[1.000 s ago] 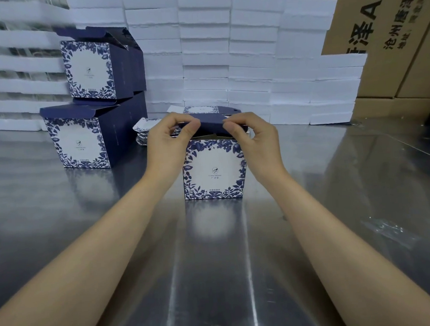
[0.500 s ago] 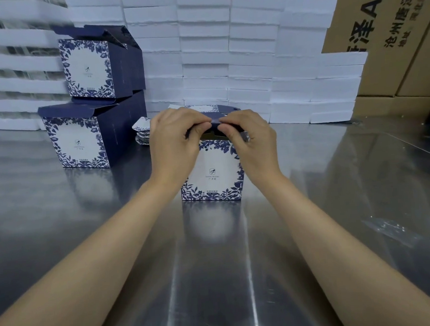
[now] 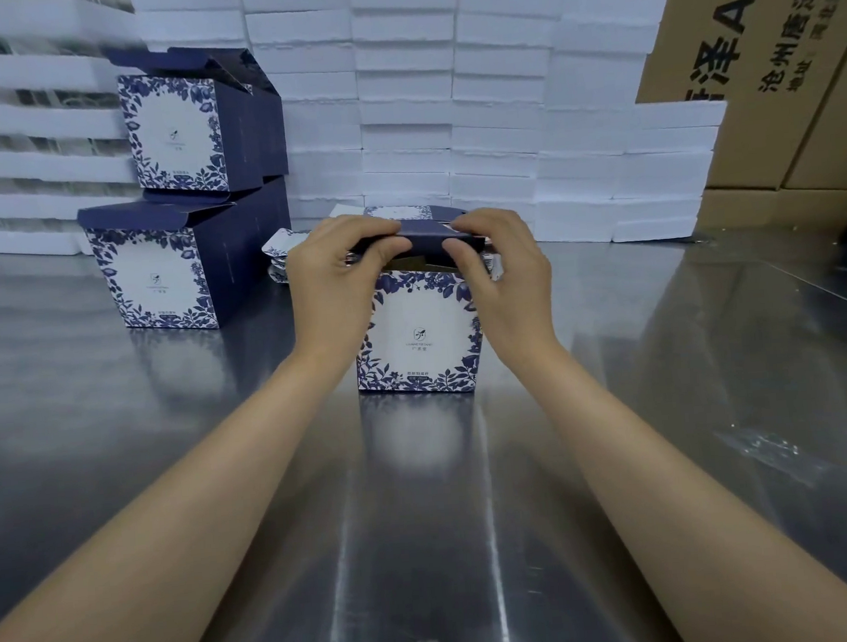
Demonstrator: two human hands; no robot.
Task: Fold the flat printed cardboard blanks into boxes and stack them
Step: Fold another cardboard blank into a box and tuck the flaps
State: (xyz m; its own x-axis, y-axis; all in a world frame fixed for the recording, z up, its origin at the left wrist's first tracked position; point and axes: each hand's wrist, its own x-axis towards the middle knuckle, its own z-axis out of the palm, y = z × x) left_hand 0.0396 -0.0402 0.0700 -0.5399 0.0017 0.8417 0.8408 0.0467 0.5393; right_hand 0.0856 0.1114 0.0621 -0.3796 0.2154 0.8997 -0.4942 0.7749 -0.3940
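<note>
A white box with a blue floral print (image 3: 420, 336) stands upright on the steel table (image 3: 220, 460) in the middle. My left hand (image 3: 331, 282) and my right hand (image 3: 501, 275) both pinch its dark blue top flap (image 3: 428, 237), bent over the box's open top. At the left two folded boxes are stacked, the lower box (image 3: 158, 279) under the upper box (image 3: 180, 129), both with their lid flaps raised. Flat printed blanks (image 3: 281, 245) lie in a pile behind my hands, mostly hidden.
White foam slabs (image 3: 497, 115) are stacked in a wall along the back of the table. Brown shipping cartons (image 3: 763, 46) stand at the back right. A scrap of clear plastic film (image 3: 766, 447) lies on the table at the right.
My hands have drawn together over the box top and bent the dark blue flap down across the opening. The box stays in the same spot.
</note>
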